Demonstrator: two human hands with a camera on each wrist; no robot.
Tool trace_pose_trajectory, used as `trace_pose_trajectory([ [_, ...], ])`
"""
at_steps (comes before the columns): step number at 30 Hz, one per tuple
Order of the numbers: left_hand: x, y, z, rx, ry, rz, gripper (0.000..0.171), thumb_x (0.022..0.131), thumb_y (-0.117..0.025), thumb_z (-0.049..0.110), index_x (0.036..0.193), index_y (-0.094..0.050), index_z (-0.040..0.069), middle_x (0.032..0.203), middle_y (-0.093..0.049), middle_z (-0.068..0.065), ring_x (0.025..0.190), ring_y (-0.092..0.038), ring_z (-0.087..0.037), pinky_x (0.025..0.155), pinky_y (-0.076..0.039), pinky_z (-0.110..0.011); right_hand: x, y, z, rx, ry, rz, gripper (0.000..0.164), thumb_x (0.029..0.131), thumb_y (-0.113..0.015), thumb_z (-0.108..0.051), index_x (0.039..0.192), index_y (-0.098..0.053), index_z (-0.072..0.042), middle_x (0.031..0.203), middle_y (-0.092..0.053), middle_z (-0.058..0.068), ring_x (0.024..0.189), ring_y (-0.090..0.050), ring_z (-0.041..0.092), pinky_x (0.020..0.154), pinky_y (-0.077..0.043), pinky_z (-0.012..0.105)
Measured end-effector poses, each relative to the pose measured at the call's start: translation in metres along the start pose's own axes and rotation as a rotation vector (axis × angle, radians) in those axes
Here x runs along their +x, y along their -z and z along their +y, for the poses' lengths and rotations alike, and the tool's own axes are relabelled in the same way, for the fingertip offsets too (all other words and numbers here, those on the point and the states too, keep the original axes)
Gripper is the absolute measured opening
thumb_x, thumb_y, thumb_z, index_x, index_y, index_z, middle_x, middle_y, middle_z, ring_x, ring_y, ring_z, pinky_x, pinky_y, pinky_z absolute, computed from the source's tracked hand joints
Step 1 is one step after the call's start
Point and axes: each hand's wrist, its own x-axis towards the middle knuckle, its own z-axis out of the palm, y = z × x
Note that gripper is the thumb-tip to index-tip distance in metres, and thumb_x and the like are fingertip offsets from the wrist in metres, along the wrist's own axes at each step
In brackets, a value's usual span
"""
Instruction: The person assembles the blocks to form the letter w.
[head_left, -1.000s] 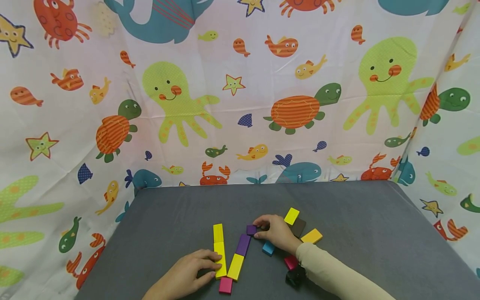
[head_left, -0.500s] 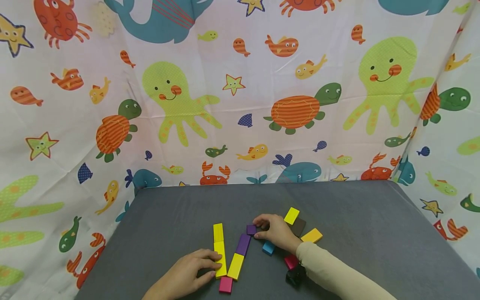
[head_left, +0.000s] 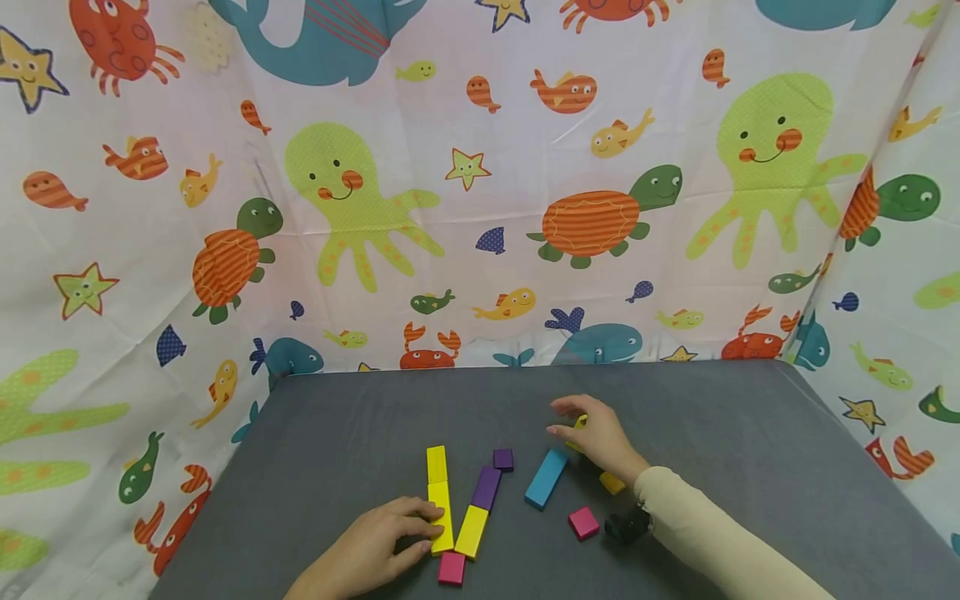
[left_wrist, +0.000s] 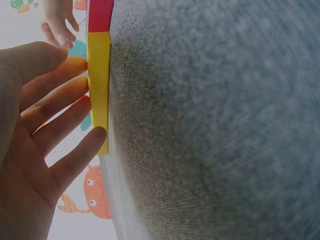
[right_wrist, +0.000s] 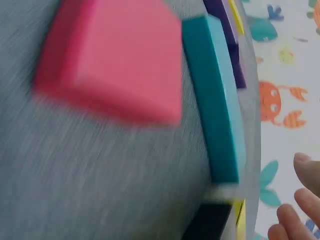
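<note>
Fingers apart, the right grip hovered at a yellow block toward the bench's far edge; the left grip, fingers extended, touched a yellow bar nearer its left edge

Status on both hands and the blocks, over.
Left hand touching long yellow block. Right hand over far yellow block, no grip seen. Blue block, purple blocks between hands.

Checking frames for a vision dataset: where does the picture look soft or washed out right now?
Head view: mostly crisp, including the purple cube; left wrist: gray table cover soft at right, sea-animal curtain washed out; right wrist: nearest pink block smeared, by motion or focus I can't tell, blue block clearer.
</note>
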Motion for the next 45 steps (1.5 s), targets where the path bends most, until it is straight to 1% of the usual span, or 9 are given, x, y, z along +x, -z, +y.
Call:
trace_pose_trajectory([
  [6, 0.001, -0.001, -0.001, 0.002, -0.006, 0.002, 0.026, 0.095, -0.064, 0.041, 0.119, -0.071, 0.035, 0.130, -0.061, 0.016, 0.118, -0.059, -0.009, 0.101, -0.054, -0.041, -0.011, 0.019, 0.018, -0.097, -0.061, 0.027, 0.054, 0.084, -0.078, -0.031, 0.130, -0.063, -0.007, 0.128, -0.061, 0.014, 0.119, -0.053, 0.034, 0.101, -0.047, 0.056],
  [14, 0.001, -0.001, -0.002, -0.002, -0.011, 0.005, 0.026, 0.095, -0.063, 0.041, 0.119, -0.071, 0.035, 0.130, -0.061, 0.016, 0.118, -0.059, -0.009, 0.101, -0.054, -0.042, -0.020, 0.024, 0.030, -0.193, -0.153, -0.021, 0.071, 0.077, -0.083, -0.041, 0.133, -0.060, -0.004, 0.131, -0.058, 0.019, 0.112, -0.049, 0.032, 0.096, -0.049, 0.052],
  [19, 0.001, -0.002, -0.003, -0.004, -0.009, 0.002, 0.026, 0.095, -0.063, 0.041, 0.118, -0.071, 0.035, 0.130, -0.061, 0.016, 0.117, -0.059, -0.009, 0.101, -0.054, -0.041, -0.018, 0.023, 0.028, -0.207, -0.175, -0.032, 0.072, 0.076, -0.083, -0.041, 0.133, -0.060, -0.003, 0.131, -0.059, 0.019, 0.110, -0.049, 0.032, 0.094, -0.051, 0.050],
  [25, 0.001, -0.002, -0.004, -0.004, -0.014, 0.003, 0.026, 0.095, -0.063, 0.041, 0.119, -0.070, 0.035, 0.130, -0.061, 0.016, 0.118, -0.059, -0.009, 0.102, -0.054, -0.041, -0.013, 0.023, 0.024, -0.230, -0.209, -0.040, 0.066, 0.076, -0.083, -0.037, 0.129, -0.062, -0.003, 0.128, -0.061, 0.018, 0.107, -0.050, 0.030, 0.095, -0.051, 0.049],
  [31, 0.001, -0.003, -0.004, -0.002, -0.020, 0.008, 0.026, 0.095, -0.063, 0.041, 0.119, -0.071, 0.035, 0.130, -0.061, 0.016, 0.117, -0.060, -0.009, 0.100, -0.055, -0.041, -0.014, 0.020, 0.019, -0.249, -0.196, -0.001, 0.063, 0.078, -0.082, -0.037, 0.127, -0.063, -0.003, 0.124, -0.064, 0.017, 0.105, -0.053, 0.030, 0.094, -0.052, 0.051],
  [34, 0.001, -0.003, -0.004, -0.005, -0.016, 0.004, 0.025, 0.095, -0.063, 0.041, 0.118, -0.071, 0.035, 0.130, -0.061, 0.017, 0.117, -0.059, -0.008, 0.100, -0.055, -0.041, -0.017, 0.016, 0.009, -0.203, -0.161, 0.013, 0.063, 0.079, -0.081, -0.040, 0.128, -0.063, -0.006, 0.125, -0.064, 0.015, 0.107, -0.055, 0.029, 0.094, -0.053, 0.052],
  [37, 0.000, -0.002, -0.004, -0.003, -0.014, 0.003, 0.025, 0.095, -0.063, 0.041, 0.118, -0.071, 0.035, 0.130, -0.061, 0.017, 0.117, -0.059, -0.008, 0.101, -0.054, -0.041, -0.021, 0.007, -0.005, -0.086, -0.107, -0.029, 0.062, 0.078, -0.082, -0.042, 0.128, -0.062, -0.011, 0.122, -0.066, 0.009, 0.107, -0.060, 0.026, 0.092, -0.054, 0.048],
  [41, 0.000, -0.001, -0.003, -0.001, -0.016, 0.007, 0.026, 0.095, -0.063, 0.041, 0.119, -0.071, 0.035, 0.130, -0.061, 0.017, 0.118, -0.059, -0.008, 0.101, -0.054, -0.041, -0.029, -0.007, -0.020, 0.073, -0.010, -0.153, 0.058, 0.078, -0.083, -0.040, 0.127, -0.061, -0.017, 0.121, -0.067, 0.003, 0.105, -0.066, 0.024, 0.087, -0.057, 0.039],
  [45, 0.001, -0.003, -0.004, -0.002, -0.006, 0.006, 0.026, 0.095, -0.063, 0.041, 0.119, -0.071, 0.035, 0.130, -0.061, 0.017, 0.118, -0.059, -0.008, 0.101, -0.054, -0.041, -0.035, -0.017, -0.022, 0.145, 0.089, -0.299, 0.054, 0.083, -0.079, -0.038, 0.128, -0.058, -0.017, 0.129, -0.063, 0.005, 0.101, -0.069, 0.020, 0.082, -0.059, 0.026],
])
